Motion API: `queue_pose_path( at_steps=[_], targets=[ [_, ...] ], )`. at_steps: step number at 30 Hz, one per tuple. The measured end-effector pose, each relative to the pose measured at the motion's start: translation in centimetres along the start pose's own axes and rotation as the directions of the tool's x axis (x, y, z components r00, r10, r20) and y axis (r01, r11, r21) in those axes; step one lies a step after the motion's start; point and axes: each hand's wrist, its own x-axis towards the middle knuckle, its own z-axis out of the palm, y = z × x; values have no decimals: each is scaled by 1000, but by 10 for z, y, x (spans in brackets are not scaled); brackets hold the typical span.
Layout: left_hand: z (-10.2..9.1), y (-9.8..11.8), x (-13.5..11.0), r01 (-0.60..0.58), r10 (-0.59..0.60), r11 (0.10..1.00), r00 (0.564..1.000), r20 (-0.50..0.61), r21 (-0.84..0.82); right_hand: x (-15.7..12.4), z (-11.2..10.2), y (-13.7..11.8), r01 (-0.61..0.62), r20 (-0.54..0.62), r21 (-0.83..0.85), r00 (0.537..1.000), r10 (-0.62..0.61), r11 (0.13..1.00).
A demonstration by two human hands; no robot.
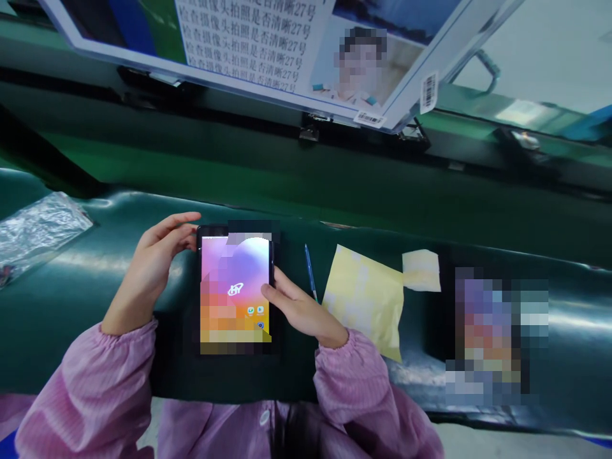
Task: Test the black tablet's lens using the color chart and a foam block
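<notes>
Black-edged smartphone, its long axis running near to far over the green counter, is held between the left hand, curled around its left edge, and the right hand, pressed against its right edge.

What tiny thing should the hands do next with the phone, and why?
I think the right hand should probably tap the app icons, because the phone is lit, those icons sit just by its fingertip, and the left hand is holding the phone steady.

Glossy green bench mat, green rail, printed instruction board, pale floor
</notes>
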Motion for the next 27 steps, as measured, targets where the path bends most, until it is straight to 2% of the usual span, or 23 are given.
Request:
queue_pose_path(
  at_steps=[8, 18, 27],
  targets=[
    [1, -2, 0, -22, 22, 1000, 1000, 1, 9, 3, -2, -5, 8, 155, 160, 987, -33, 987],
    [6, 3, -3, -19, 19, 1000, 1000, -14, 17, 5, 3, -8, 53, 98, 199, 993, -73, 979],
    [7, 2, 0, -35, 35, 999, 999, 5, -29, 2, 1, -16, 10, -2, 114, 1000, -10, 993]
  ],
)
